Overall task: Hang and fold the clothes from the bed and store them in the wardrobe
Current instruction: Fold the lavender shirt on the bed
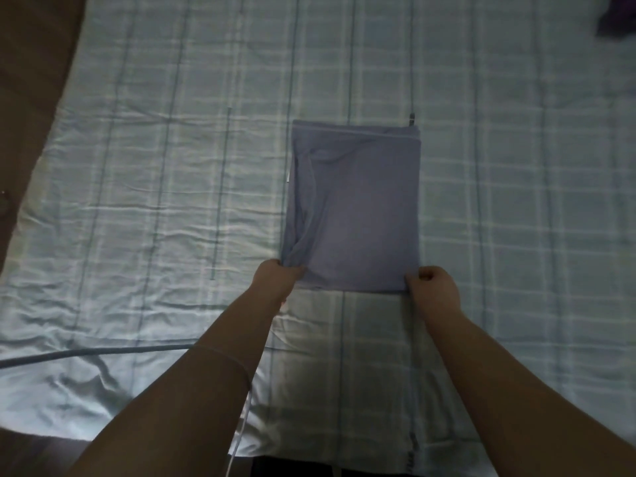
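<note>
A blue-grey garment (358,208) lies folded into a flat rectangle on the bed (155,187), a little right of centre. My left hand (275,278) pinches its near left corner. At the near right corner, my right hand (433,282) pinches the edge with its fingers curled. A small white tag shows on the garment's left edge. Both forearms reach in from the bottom of the view.
The bed has a pale blue checked sheet, wrinkled on the left. A dark purple garment (617,15) lies at the far right corner. A cable (86,354) crosses the sheet at the lower left. Brown floor (31,63) shows beyond the left edge.
</note>
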`<action>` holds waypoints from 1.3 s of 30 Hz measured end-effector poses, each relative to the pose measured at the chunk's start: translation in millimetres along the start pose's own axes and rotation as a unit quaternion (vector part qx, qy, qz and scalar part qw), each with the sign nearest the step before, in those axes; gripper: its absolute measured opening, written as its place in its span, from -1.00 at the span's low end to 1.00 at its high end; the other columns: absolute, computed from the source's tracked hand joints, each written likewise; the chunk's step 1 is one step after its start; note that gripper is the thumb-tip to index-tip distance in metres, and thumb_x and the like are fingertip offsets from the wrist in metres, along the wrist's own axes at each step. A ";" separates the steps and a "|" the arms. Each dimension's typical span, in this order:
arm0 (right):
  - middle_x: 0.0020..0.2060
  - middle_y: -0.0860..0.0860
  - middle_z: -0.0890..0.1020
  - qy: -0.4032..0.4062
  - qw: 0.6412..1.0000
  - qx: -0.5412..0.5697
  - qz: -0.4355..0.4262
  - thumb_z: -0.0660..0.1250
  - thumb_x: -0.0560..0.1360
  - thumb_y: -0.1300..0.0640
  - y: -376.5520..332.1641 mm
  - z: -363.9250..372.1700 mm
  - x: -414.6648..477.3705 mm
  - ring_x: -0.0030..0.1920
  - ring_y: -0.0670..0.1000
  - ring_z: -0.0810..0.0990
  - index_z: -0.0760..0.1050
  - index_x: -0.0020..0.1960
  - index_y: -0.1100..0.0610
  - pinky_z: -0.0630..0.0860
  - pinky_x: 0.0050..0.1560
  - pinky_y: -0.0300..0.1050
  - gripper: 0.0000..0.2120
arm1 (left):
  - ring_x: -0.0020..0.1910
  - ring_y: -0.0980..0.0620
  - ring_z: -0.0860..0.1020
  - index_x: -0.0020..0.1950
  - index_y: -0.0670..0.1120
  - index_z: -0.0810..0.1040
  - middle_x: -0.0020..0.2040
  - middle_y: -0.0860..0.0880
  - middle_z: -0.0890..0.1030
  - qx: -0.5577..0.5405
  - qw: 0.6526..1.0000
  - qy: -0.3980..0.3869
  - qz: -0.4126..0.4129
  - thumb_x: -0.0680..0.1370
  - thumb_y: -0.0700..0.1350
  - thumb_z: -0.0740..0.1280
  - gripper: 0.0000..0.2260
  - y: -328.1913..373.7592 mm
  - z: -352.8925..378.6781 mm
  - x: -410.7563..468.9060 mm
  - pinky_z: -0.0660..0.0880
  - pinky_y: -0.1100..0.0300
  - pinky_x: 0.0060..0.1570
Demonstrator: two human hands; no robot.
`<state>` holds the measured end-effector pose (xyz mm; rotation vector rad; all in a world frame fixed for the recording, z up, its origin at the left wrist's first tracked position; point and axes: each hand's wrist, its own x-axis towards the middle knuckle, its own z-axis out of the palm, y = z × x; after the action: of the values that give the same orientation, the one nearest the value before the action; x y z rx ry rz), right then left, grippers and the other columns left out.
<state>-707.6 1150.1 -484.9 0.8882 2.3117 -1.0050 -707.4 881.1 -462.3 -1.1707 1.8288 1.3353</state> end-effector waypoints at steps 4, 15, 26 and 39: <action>-0.24 0.12 0.60 -0.034 0.996 0.084 0.004 0.34 0.50 0.12 0.1 -9.3 1.6 -0.16 0.14 0.57 0.54 -0.15 0.16 0.43 -0.19 -0.10 -0.89 | -0.29 -0.01 0.48 0.12 -0.22 0.56 -0.19 -0.09 0.55 -0.010 0.999 -0.033 0.031 0.53 -0.18 0.41 -0.79 0.1 -8.6 -5.3 0.39 0.17 -0.34; -0.27 -0.06 0.59 0.013 0.995 0.077 -0.058 0.39 0.50 0.17 82.3 -24.1 -63.2 -0.28 -0.04 0.57 0.44 0.28 -0.01 0.54 -0.06 -0.02 -0.63 | -0.04 -0.11 0.65 0.13 -0.16 0.41 0.12 -0.28 0.56 -0.160 0.985 -0.056 0.029 0.52 -0.29 0.43 -0.72 -95.3 9.8 -46.9 0.64 0.05 -0.15; -0.02 0.10 0.54 -0.057 0.924 -0.147 -0.349 0.15 0.37 0.19 75.7 -51.0 -60.9 0.03 0.09 0.46 0.51 0.25 0.17 0.30 0.13 -0.25 -0.54 | -0.04 0.24 0.58 0.10 0.14 0.63 -0.04 0.14 0.63 0.096 0.942 0.018 0.322 0.56 -0.21 0.39 -0.75 -82.4 -3.9 -72.5 0.43 0.46 -0.08; -0.17 -0.12 0.60 0.051 0.953 0.045 -0.297 0.30 0.58 0.20 -51.1 -78.5 -5.9 -0.15 -0.27 0.54 0.52 -0.02 -0.02 0.34 -0.16 -0.53 -0.87 | -0.15 0.03 0.49 0.01 0.09 0.65 -0.10 0.01 0.48 0.182 0.865 0.077 0.460 0.40 -0.01 0.40 -0.80 37.3 -25.4 -13.6 0.53 0.00 -0.13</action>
<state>-752.2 1181.2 -408.4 0.2653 2.7102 -1.3317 -733.8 865.5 -426.4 -0.1516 2.7729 1.2458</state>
